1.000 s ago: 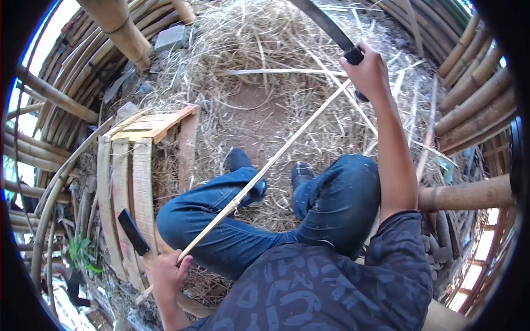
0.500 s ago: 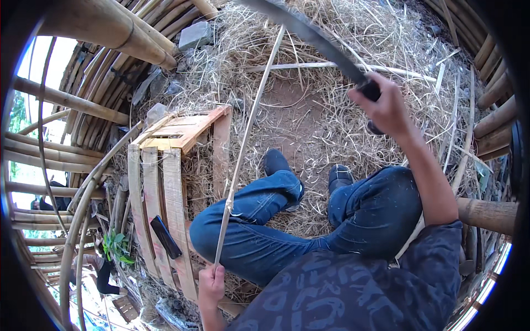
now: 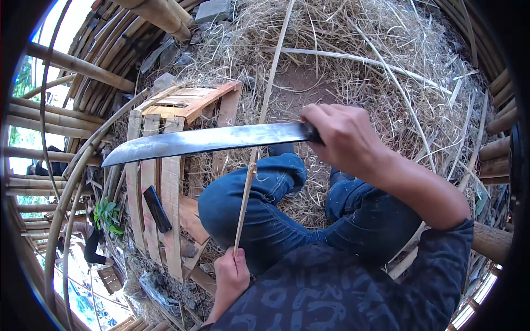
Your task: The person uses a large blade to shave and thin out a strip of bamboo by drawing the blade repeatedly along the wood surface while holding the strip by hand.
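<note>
The camera is head-worn, close above and right of the wooden crate [image 3: 173, 185]. It is aimed steeply downward.

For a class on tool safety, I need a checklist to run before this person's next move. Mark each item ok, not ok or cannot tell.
1. Right hand closed around the machete: ok.
2. Left hand gripping the pale strip: ok.
3. Left hand apart from the blade: ok.
4. Left knee out of the strip's line in this view: not ok, the strip crosses over that leg.
5. Blade touching the strip: cannot tell, they only overlap here.
6. Hands gloved: not ok, both bare.
</note>
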`<act>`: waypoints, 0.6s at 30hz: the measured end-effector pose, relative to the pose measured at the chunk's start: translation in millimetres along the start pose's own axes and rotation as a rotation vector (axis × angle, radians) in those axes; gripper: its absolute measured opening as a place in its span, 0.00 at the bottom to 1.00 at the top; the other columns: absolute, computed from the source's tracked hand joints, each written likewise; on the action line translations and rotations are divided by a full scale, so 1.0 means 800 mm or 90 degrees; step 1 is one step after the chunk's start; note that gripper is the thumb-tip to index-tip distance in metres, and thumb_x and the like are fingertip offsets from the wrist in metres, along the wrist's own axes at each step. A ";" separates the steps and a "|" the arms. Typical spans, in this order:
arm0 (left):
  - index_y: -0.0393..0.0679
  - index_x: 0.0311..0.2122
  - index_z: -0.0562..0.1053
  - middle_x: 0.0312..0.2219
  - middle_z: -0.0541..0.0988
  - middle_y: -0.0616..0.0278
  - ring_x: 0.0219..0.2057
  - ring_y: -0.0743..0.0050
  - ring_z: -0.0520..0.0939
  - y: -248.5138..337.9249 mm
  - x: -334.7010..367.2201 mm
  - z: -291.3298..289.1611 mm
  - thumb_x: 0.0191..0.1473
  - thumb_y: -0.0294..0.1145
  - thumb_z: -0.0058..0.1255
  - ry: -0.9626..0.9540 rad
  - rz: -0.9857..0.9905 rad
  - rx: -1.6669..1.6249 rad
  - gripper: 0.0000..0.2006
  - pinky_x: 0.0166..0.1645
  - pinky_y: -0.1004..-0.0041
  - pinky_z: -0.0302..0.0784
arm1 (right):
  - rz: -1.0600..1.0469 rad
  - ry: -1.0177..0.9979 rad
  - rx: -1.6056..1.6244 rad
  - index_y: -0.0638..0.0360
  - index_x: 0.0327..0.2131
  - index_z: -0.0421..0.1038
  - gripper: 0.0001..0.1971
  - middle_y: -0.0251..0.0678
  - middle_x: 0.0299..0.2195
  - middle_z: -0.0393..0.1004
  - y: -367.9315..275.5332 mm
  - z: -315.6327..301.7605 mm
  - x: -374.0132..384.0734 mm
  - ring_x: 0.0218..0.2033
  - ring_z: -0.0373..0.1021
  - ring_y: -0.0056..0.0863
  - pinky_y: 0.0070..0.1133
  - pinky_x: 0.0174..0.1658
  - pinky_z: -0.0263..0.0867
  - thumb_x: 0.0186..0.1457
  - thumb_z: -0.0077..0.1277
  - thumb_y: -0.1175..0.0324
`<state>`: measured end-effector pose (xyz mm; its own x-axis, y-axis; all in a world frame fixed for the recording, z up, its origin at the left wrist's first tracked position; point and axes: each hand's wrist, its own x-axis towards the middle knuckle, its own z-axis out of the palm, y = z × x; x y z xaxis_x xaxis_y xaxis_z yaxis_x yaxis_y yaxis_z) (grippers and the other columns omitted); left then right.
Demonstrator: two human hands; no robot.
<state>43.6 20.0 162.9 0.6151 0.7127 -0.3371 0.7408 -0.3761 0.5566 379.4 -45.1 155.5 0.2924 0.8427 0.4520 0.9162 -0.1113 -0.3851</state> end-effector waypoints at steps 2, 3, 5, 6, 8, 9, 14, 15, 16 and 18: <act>0.35 0.25 0.67 0.13 0.67 0.46 0.17 0.40 0.73 0.002 0.000 0.001 0.62 0.37 0.38 -0.007 -0.004 -0.007 0.17 0.22 0.58 0.64 | -0.033 -0.033 -0.045 0.61 0.29 0.65 0.09 0.38 0.22 0.71 -0.007 0.005 0.006 0.25 0.74 0.37 0.28 0.27 0.69 0.47 0.55 0.70; 0.36 0.26 0.67 0.12 0.67 0.46 0.17 0.41 0.73 0.001 0.000 0.003 0.62 0.36 0.38 0.003 0.010 -0.003 0.16 0.22 0.57 0.64 | -0.037 -0.035 -0.040 0.61 0.29 0.65 0.09 0.38 0.22 0.71 -0.008 0.008 0.009 0.25 0.74 0.37 0.28 0.27 0.69 0.47 0.55 0.70; 0.36 0.26 0.67 0.12 0.67 0.46 0.16 0.41 0.73 -0.001 -0.006 0.007 0.62 0.35 0.38 0.017 0.016 0.001 0.15 0.22 0.57 0.64 | -0.072 -0.078 -0.125 0.60 0.29 0.65 0.04 0.36 0.21 0.71 -0.009 0.014 0.017 0.23 0.74 0.32 0.25 0.24 0.69 0.50 0.49 0.73; 0.36 0.27 0.67 0.12 0.68 0.46 0.16 0.41 0.73 -0.004 -0.008 0.008 0.62 0.35 0.39 0.016 0.008 -0.015 0.15 0.22 0.57 0.64 | -0.077 -0.080 -0.121 0.60 0.29 0.65 0.04 0.36 0.21 0.71 -0.011 0.019 0.021 0.23 0.74 0.32 0.25 0.24 0.69 0.50 0.49 0.73; 0.36 0.27 0.67 0.12 0.68 0.46 0.16 0.41 0.73 -0.013 -0.012 0.008 0.61 0.34 0.39 0.019 -0.007 -0.033 0.14 0.21 0.57 0.65 | -0.124 -0.112 -0.196 0.60 0.29 0.66 0.02 0.34 0.19 0.70 -0.015 0.031 0.027 0.21 0.73 0.28 0.23 0.23 0.69 0.51 0.47 0.73; 0.36 0.27 0.67 0.12 0.68 0.46 0.16 0.41 0.73 -0.015 -0.015 0.011 0.61 0.34 0.40 0.018 -0.008 -0.030 0.14 0.21 0.57 0.65 | -0.132 -0.115 -0.192 0.60 0.29 0.66 0.02 0.34 0.19 0.70 -0.014 0.035 0.027 0.21 0.73 0.28 0.23 0.23 0.69 0.51 0.47 0.73; 0.35 0.28 0.67 0.13 0.69 0.45 0.17 0.40 0.74 -0.023 -0.019 0.018 0.60 0.32 0.41 0.035 -0.006 -0.034 0.12 0.20 0.57 0.65 | -0.170 -0.052 -0.157 0.58 0.29 0.67 0.02 0.32 0.17 0.70 -0.002 0.052 0.025 0.19 0.72 0.26 0.22 0.22 0.68 0.49 0.48 0.74; 0.35 0.28 0.67 0.13 0.69 0.45 0.17 0.40 0.74 -0.024 -0.018 0.019 0.60 0.32 0.41 0.040 0.000 -0.035 0.12 0.20 0.57 0.66 | -0.176 -0.045 -0.176 0.58 0.30 0.67 0.03 0.32 0.17 0.69 0.002 0.054 0.026 0.19 0.72 0.26 0.22 0.22 0.68 0.49 0.49 0.74; 0.35 0.28 0.67 0.13 0.69 0.45 0.16 0.40 0.74 -0.025 -0.018 0.019 0.60 0.32 0.41 0.043 0.007 -0.035 0.12 0.21 0.56 0.66 | -0.185 -0.053 -0.194 0.57 0.30 0.68 0.03 0.31 0.17 0.69 0.005 0.055 0.027 0.19 0.72 0.26 0.22 0.22 0.68 0.49 0.49 0.73; 0.35 0.28 0.67 0.13 0.69 0.45 0.17 0.40 0.74 -0.028 -0.017 0.018 0.60 0.32 0.41 0.040 0.012 -0.038 0.12 0.21 0.57 0.66 | -0.187 -0.035 -0.202 0.57 0.29 0.68 0.03 0.31 0.17 0.69 0.010 0.054 0.029 0.19 0.72 0.25 0.21 0.21 0.68 0.48 0.50 0.73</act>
<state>22.0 10.1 144.2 0.6094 0.7421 -0.2791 0.7108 -0.3555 0.6069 381.5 -3.4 128.3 0.0001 0.8885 0.4589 0.9996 -0.0125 0.0240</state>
